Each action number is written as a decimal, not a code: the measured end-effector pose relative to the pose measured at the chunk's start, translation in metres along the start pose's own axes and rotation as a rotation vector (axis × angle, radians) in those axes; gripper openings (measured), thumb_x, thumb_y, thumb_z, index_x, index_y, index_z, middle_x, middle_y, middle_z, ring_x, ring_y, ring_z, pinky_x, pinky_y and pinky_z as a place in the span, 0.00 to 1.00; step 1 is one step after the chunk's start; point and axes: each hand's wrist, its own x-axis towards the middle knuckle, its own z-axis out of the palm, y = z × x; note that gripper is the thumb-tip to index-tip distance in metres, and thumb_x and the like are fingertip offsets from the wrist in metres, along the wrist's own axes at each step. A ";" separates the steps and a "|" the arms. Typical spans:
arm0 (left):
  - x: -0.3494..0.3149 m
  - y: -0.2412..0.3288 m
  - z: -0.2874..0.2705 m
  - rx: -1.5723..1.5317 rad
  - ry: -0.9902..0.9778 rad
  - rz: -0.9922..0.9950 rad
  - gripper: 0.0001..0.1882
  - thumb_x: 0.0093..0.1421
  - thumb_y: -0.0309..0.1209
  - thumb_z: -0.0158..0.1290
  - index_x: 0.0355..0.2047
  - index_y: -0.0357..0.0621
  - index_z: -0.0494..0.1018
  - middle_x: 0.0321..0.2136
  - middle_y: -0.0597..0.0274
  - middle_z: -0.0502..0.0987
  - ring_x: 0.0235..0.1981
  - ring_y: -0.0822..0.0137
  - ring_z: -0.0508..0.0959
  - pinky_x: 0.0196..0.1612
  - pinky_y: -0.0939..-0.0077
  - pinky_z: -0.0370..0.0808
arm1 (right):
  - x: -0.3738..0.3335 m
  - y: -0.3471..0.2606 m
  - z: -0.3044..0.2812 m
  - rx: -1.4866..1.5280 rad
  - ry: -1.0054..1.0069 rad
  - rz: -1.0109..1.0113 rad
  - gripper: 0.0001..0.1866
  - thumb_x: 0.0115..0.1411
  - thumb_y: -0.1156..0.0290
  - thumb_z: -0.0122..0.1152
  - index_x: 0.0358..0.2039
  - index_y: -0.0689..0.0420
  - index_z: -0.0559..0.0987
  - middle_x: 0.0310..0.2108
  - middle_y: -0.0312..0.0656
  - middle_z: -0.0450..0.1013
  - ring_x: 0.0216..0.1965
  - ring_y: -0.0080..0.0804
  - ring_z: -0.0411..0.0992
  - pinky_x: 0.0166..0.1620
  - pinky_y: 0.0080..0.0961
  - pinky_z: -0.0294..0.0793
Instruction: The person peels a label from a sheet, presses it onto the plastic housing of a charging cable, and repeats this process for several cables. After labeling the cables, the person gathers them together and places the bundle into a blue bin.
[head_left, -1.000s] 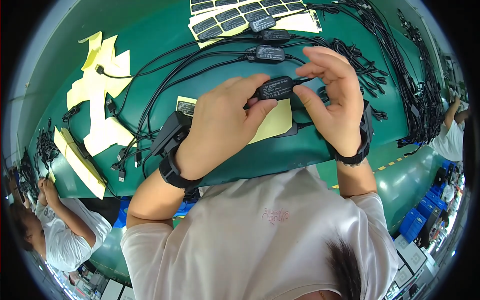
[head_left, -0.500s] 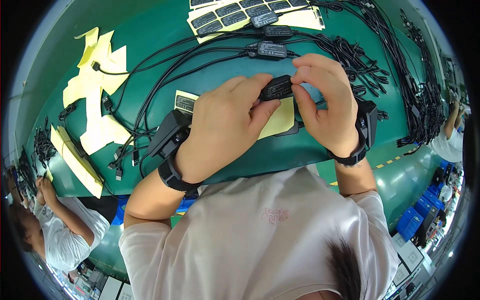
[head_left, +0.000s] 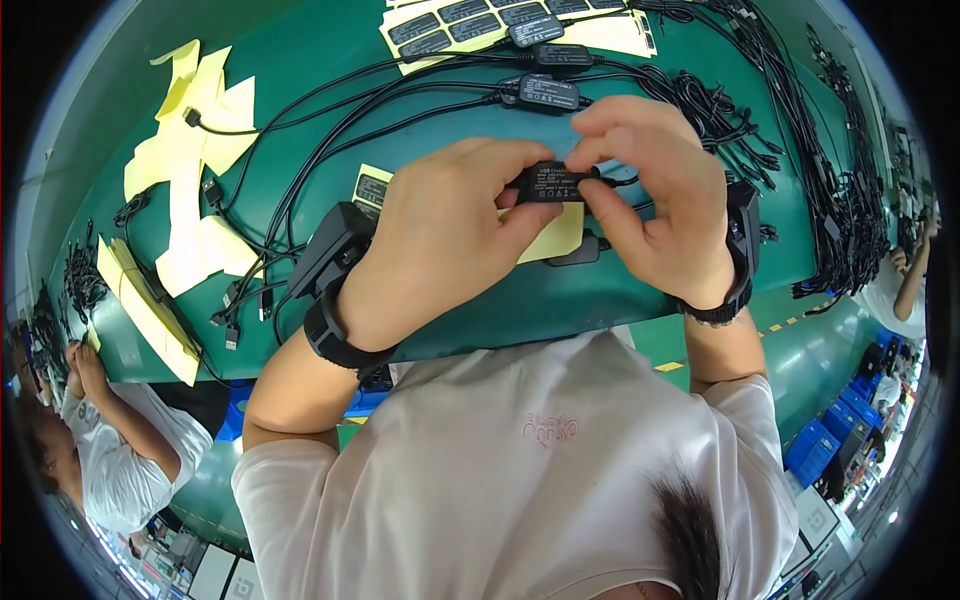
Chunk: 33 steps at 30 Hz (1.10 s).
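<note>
Between my hands is a small black cable module with a printed label facing up, held level above the table. My left hand pinches its left end between thumb and fingers. At its right end, where a cable comes out, my right hand presses with thumb and forefinger. A yellow label sheet lies below the hands, partly hidden by them, beside another black module. Just beyond the hands, several labelled modules rest on the table with their black cables running left and right.
Yellow label sheets lie at the far edge of the green table. Crumpled yellow backing paper and a yellow sheet stack are at left, near USB plugs. Cable bundles fill the right. A co-worker sits at left.
The module has turned from a slant to level. My right thumb and forefinger have shifted over its right end, and my right hand has turned slightly. The left hand keeps its pinch.
</note>
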 end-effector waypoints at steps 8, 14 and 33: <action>-0.001 0.003 0.002 -0.031 0.018 -0.047 0.09 0.43 0.27 0.57 0.28 0.40 0.75 0.20 0.55 0.73 0.22 0.54 0.74 0.23 0.65 0.69 | 0.013 -0.002 0.008 -0.090 -0.157 -0.169 0.17 0.46 0.94 0.53 0.35 0.63 0.72 0.40 0.51 0.70 0.35 0.37 0.72 0.38 0.26 0.74; -0.002 0.001 0.003 0.002 0.014 -0.039 0.07 0.43 0.27 0.55 0.25 0.39 0.74 0.20 0.53 0.73 0.23 0.51 0.74 0.23 0.62 0.69 | 0.010 0.002 0.012 -0.063 -0.154 -0.209 0.17 0.46 0.94 0.51 0.36 0.62 0.71 0.41 0.51 0.69 0.32 0.36 0.72 0.34 0.24 0.74; -0.002 0.000 -0.001 -0.072 0.020 -0.055 0.06 0.43 0.28 0.55 0.22 0.38 0.74 0.18 0.52 0.73 0.22 0.50 0.74 0.23 0.63 0.69 | 0.012 0.009 0.015 -0.016 -0.194 -0.248 0.19 0.44 0.96 0.48 0.35 0.62 0.66 0.40 0.55 0.68 0.30 0.35 0.71 0.34 0.27 0.75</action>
